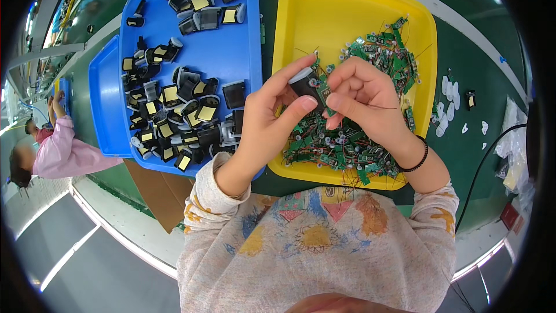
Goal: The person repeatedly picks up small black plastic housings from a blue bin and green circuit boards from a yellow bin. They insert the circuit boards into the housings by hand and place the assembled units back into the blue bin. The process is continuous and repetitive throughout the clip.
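Between the thumb and fingers of my left hand (278, 107) is a small black plastic housing (303, 84) with a pale rounded end. My right hand (362, 95) pinches a small green circuit board (323, 90) with thin wires, held right against the housing; I cannot tell whether the board sits inside it. Both hands are over the yellow tray (301, 8), where many similar circuit boards (347, 150) lie in a tangled heap. To the left, the blue tray (231, 52) bears many black housings (205, 110), several with pale yellow pads.
Right of the yellow tray, white oval pieces (446, 110) and a lone black housing (471, 99) lie on the green table (463, 156). Clear plastic bags (512, 145) and a black cable (483, 165) are at the far right. A person in pink (69, 150) sits at far left.
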A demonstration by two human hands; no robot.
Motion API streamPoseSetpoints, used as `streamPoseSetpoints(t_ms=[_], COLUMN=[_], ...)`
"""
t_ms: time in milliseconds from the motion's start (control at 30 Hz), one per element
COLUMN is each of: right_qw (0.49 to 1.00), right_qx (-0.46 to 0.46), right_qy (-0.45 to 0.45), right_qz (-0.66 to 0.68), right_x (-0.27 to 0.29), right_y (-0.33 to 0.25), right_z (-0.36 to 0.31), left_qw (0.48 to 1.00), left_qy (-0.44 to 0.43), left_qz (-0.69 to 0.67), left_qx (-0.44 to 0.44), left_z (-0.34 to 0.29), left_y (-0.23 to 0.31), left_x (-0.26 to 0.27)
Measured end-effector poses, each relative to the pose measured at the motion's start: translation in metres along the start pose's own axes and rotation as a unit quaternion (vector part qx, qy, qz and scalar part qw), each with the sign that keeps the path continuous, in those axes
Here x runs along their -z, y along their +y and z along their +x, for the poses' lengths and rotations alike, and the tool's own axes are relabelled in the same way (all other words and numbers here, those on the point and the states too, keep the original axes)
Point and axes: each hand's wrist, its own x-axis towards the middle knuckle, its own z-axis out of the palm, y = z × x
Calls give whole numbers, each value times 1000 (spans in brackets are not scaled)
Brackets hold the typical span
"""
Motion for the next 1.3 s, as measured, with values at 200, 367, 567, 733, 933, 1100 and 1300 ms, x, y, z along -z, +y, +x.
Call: streamPoseSetpoints(t_ms=[200, 367, 567, 733, 933, 1100, 1300], right_qw=[1000, 999, 997, 888, 787, 809, 948], right_qx=[9, -18, -68, 220, 318, 299, 105], right_qy=[-10, -18, -36, 24, 34, 27, 9], right_qz=[-10, -28, 7, -404, -528, -506, -300], right_x=[0, 3, 3, -7, -8, -7, -5], right_y=[1, 0, 1, 3, 5, 4, -3], right_z=[1, 1, 0, -3, -4, -4, -6], left_qw=[999, 991, 983, 989, 985, 992, 987], left_qy=[-8, -1, -33, -73, -89, -74, -58], left_qz=[28, 116, 140, 33, -129, -81, 87], left_qx=[-42, -71, -115, -127, -76, -61, -122], left_z=[1, 0, 1, 5, 5, 3, 2], left_y=[-1, 4, 2, -2, 1, 2, 1], left_x=[0, 0, 4, 5, 0, 1, 9])
